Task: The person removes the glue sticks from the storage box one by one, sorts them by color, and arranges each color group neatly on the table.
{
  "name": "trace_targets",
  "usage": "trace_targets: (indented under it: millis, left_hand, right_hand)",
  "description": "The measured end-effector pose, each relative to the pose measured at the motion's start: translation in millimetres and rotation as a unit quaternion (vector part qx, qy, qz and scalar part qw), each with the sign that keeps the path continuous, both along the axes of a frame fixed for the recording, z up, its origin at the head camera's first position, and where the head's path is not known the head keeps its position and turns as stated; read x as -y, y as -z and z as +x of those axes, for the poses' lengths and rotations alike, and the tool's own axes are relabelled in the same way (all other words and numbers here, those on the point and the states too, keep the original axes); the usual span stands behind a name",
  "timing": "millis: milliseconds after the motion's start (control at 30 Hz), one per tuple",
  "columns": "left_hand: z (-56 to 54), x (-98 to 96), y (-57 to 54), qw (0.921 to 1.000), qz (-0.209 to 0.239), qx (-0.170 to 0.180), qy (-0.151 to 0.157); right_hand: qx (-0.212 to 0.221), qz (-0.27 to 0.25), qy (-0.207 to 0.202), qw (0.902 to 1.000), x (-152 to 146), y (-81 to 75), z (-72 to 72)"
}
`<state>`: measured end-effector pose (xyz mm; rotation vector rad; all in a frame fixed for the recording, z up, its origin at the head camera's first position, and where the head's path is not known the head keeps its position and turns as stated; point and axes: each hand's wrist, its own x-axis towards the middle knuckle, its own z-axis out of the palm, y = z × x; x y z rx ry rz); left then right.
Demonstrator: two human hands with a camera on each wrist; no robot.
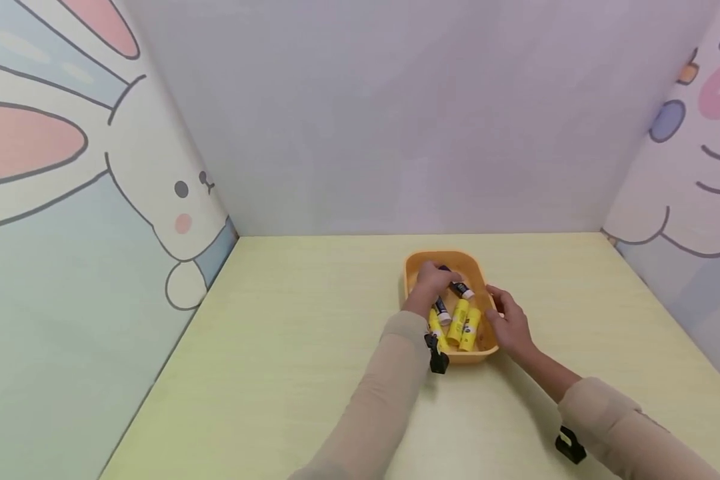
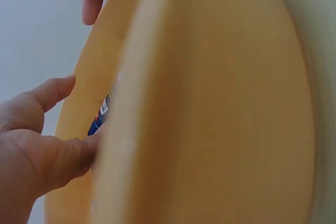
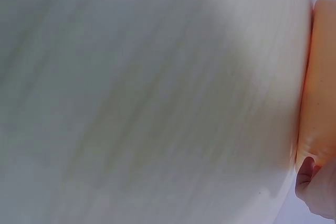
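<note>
My left hand (image 1: 433,279) reaches into an orange plastic basket (image 1: 416,257). Its thumb lies across a dark blue glue stick (image 1: 462,290) with a white end; the fingers' undersides are hidden. In the left wrist view, a digit of the left hand (image 2: 37,150) meets the dark stick (image 2: 100,116) behind the blurred basket wall (image 2: 236,103). The right hand (image 1: 510,325) grips the basket's right rim between thumb and fingers. A second dark stick (image 1: 442,312) lies below the left hand, beside several yellow tubes (image 1: 458,322).
The basket stands on a pale yellow-green table (image 1: 300,347). Behind is a plain light wall (image 1: 396,120). Side panels carry a cartoon rabbit (image 1: 150,167) on the left and a pink-nosed figure (image 1: 696,147) on the right. Black camera mounts hang at both sleeves.
</note>
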<state>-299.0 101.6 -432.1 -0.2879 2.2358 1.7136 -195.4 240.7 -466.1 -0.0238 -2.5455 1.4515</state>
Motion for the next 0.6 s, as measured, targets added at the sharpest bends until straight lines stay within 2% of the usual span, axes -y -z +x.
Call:
trace_targets:
  millis: [233,367,600]
  left_hand:
    - [4.1,-12.6,2.4,0.9989,0.043,-0.003,-0.016]
    - [4.8,-16.1,4.7,0.9976,0.062,0.012,-0.030]
    - [7.0,-24.4,7.5,0.9949,0.096,0.008,-0.032]
  right_hand:
    - [-0.011,-0.001,-0.006,0.9999,-1.3,0.5,1.7]
    - [-0.003,-0.002,-0.007,1.0000,-1.7,2.0,0.6]
    - [-0.003,-0.003,-0.007,1.0000,-3.4,3.2,0.1]
